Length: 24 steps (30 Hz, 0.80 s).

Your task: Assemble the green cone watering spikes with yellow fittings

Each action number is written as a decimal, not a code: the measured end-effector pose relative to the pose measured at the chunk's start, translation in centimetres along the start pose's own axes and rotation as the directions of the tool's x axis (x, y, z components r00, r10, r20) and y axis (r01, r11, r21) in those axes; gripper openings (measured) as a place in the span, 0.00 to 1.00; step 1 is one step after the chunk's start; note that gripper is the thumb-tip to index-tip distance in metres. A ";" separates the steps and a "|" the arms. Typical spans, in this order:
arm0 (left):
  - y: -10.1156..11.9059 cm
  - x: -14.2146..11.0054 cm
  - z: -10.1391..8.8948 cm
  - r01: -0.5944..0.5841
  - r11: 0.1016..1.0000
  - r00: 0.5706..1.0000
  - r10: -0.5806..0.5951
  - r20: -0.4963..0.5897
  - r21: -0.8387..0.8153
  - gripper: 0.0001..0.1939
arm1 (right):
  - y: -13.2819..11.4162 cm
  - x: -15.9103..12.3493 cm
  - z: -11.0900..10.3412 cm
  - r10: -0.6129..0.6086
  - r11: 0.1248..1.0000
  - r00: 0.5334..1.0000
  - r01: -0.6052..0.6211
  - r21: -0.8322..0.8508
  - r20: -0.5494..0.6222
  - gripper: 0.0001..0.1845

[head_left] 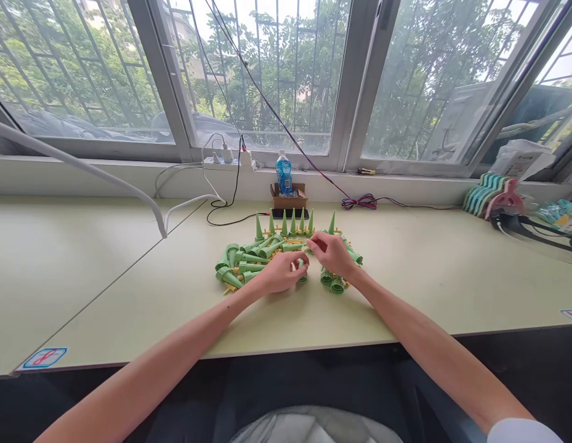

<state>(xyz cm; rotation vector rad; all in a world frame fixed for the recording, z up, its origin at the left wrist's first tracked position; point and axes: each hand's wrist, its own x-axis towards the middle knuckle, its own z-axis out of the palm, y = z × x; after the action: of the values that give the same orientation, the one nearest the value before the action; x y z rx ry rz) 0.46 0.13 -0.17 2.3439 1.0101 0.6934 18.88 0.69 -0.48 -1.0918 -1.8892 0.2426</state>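
Observation:
My left hand (pixel 284 272) is closed around a green plastic watering spike (pixel 303 278), mostly hidden by the fingers. Just to the right, my right hand (pixel 332 252) pinches something small and pale by the top of that spike; its kind is too small to make out. Beside my left hand lies a heap of green cone-shaped spikes (pixel 253 258) with yellow fittings. Behind both hands several spikes stand point up in a row (pixel 284 224). More spikes (pixel 336 285) lie under and beside my right hand, open ends toward me.
A blue-labelled bottle (pixel 284 174) stands in a small cardboard box (pixel 289 198) against the sill, with a dark phone (pixel 290 214) in front. Cables (pixel 359 201) run along the table's back. Coloured hangers (pixel 491 195) and a black strap (pixel 535 227) lie far right.

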 end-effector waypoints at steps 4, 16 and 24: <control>0.1 0.0 0.0 0.044 0.997 0.999 -0.045 -0.025 -0.070 0.10 | -0.1 0.0 0.0 0.002 1.000 1.000 -0.002 0.009 -0.004 0.15; 0.1 0.0 -0.2 0.091 0.989 0.990 -0.102 -0.093 -0.118 0.16 | -0.2 0.0 -0.1 0.015 0.999 1.000 -0.015 0.028 -0.007 0.14; -0.3 0.1 0.1 0.101 0.934 0.987 -0.136 -0.082 -0.342 0.19 | -0.1 -0.1 0.0 0.006 0.999 1.000 -0.006 0.035 -0.009 0.13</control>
<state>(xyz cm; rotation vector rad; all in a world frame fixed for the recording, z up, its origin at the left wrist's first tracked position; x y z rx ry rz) 0.40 0.39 -0.42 1.9525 0.9809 0.8736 18.83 0.59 -0.47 -1.0737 -1.8671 0.2726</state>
